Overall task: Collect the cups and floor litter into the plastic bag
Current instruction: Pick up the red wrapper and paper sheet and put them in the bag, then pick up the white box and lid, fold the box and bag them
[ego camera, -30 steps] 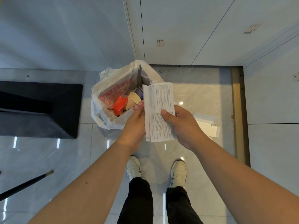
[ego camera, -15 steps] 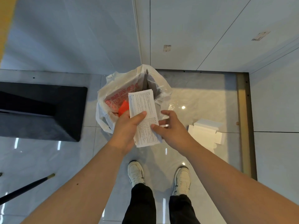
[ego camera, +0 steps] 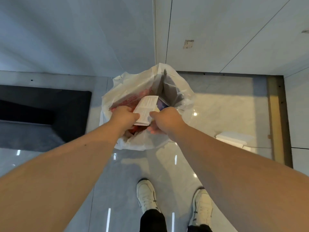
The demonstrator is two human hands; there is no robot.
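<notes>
A white plastic bag [ego camera: 133, 84] with red print stands open on the floor against the wall. My left hand [ego camera: 124, 115] grips the left edge of a folded printed paper sheet [ego camera: 147, 108], held inside the bag's mouth. My right hand [ego camera: 164, 120] is closed at the sheet's right edge, and its fingers also seem to pinch the bag's near rim. Red litter [ego camera: 135, 128] shows under my left hand. The cups in the bag are hidden by hands and paper.
A flattened white cardboard box [ego camera: 234, 139] lies on the glossy tile floor to the right of the bag. A black block-shaped object [ego camera: 45, 114] sits at the left. Walls stand behind and at the right. My shoes [ego camera: 147, 195] are near the bottom.
Both hands moved forward and down, carrying the paper sheet from in front of the bag into its mouth. The cup and red litter seen earlier are now mostly covered.
</notes>
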